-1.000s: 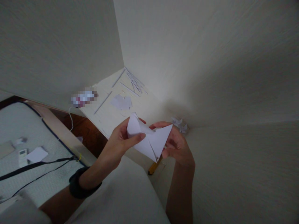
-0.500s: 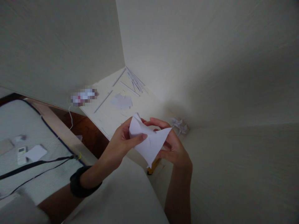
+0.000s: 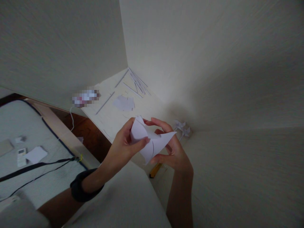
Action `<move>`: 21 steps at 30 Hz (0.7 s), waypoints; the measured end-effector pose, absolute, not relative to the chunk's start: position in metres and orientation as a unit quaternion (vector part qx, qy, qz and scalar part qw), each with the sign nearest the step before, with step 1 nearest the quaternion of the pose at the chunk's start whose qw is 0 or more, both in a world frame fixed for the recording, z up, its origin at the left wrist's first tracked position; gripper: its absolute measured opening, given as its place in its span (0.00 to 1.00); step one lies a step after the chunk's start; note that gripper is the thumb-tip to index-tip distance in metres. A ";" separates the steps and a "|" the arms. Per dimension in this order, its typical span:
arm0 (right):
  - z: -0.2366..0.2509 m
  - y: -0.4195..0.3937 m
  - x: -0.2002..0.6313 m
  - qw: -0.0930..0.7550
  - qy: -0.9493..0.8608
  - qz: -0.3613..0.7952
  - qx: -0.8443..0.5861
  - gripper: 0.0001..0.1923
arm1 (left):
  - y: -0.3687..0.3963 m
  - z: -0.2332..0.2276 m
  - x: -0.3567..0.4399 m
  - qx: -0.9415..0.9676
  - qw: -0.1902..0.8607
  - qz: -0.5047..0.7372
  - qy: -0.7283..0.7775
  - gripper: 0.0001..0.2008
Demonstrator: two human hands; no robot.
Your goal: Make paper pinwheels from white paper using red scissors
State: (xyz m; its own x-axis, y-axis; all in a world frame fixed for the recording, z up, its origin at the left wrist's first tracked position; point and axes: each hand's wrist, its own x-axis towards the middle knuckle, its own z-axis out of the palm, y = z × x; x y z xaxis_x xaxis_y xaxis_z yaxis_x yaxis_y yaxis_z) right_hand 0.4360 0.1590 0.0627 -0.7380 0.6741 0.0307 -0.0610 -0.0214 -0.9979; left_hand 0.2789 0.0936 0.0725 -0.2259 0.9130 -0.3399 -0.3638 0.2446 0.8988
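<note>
Between my hands is a white sheet of paper point(image 3: 158, 144), with corners bent up and a slit running in from one edge. My left hand point(image 3: 124, 141) pinches it, thumb pressed near the middle and fingers behind. My right hand point(image 3: 175, 153) curls around the other side, its thumb against the lower corner and its fingers partly hidden behind the sheet. Past my right hand, white paper pinwheels point(image 3: 182, 126) stand by the wall. A yellow-handled tool point(image 3: 155, 171), perhaps a cutter, lies below the paper and is partly covered.
White sticks point(image 3: 139, 82) and loose paper pieces point(image 3: 124, 103) lie on the white table point(image 3: 144, 106) in the wall corner. A blurred-out object point(image 3: 85, 97) with a cord sits at its left edge. Farther left, a mattress point(image 3: 47, 126) bears a remote control point(image 3: 22, 157) and paper point(image 3: 36, 154).
The paper's lower corner has bent upward under my right thumb, and the slit shows wider. My right hand has shifted slightly left; my left hand keeps its pinch.
</note>
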 end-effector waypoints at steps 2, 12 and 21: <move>0.063 0.159 0.436 0.275 -0.641 0.676 -0.237 0.42 | 0.094 0.074 0.279 0.255 0.560 0.561 0.554 0.18; 0.060 0.158 0.432 0.295 -0.608 0.703 -0.222 0.40 | 0.095 0.076 0.279 0.268 0.552 0.571 0.545 0.17; 0.060 0.156 0.432 0.387 -0.631 0.647 -0.185 0.37 | 0.091 0.074 0.277 0.241 0.596 0.543 0.539 0.19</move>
State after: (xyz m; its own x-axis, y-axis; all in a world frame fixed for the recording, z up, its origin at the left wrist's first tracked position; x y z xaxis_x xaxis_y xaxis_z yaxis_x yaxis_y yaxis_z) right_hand 0.4321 0.1560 0.0598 -0.6315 0.7341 0.2495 -0.2676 0.0957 -0.9588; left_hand 0.2772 0.0914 0.0743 -0.1721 0.9083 -0.3814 -0.3881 0.2933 0.8737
